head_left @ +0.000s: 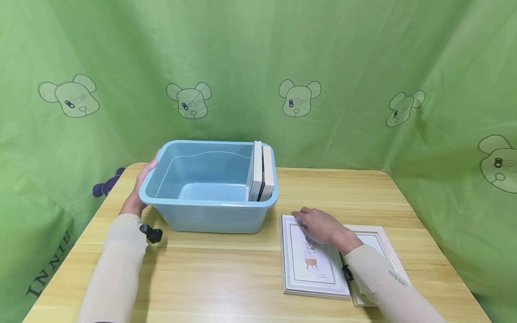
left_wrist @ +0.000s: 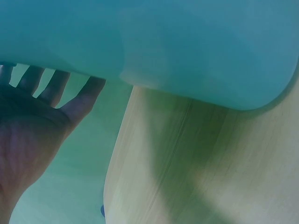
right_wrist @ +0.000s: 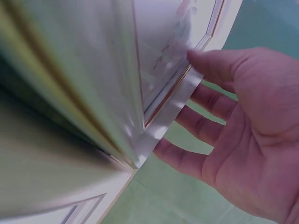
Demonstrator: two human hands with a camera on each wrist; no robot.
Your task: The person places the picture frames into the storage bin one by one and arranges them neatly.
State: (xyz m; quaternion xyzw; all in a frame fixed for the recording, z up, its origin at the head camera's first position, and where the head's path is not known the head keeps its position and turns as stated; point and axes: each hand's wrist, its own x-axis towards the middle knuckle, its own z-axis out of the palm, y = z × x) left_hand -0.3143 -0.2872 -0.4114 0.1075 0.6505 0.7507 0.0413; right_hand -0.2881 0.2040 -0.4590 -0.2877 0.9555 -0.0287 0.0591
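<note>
A light-blue plastic basin (head_left: 214, 216) stands on the table at centre left. My left hand (head_left: 141, 184) lies along its left outer side near the rim; the wrist view shows its fingers (left_wrist: 86, 100) extended, tips meeting the basin's edge. My right hand (head_left: 323, 226) grips the far edge of a white picture frame (head_left: 323, 287) with a plant print. In the right wrist view the thumb (right_wrist: 212, 60) lies on the frame's face, the other fingers at its outer edge. Another white frame (head_left: 385, 251) lies partly under the right forearm.
Two white frame-like pieces (head_left: 257, 170) stand on edge against the basin's right inner wall. The wooden table (head_left: 210, 273) runs to green curtains (head_left: 242, 40) at the back and both sides.
</note>
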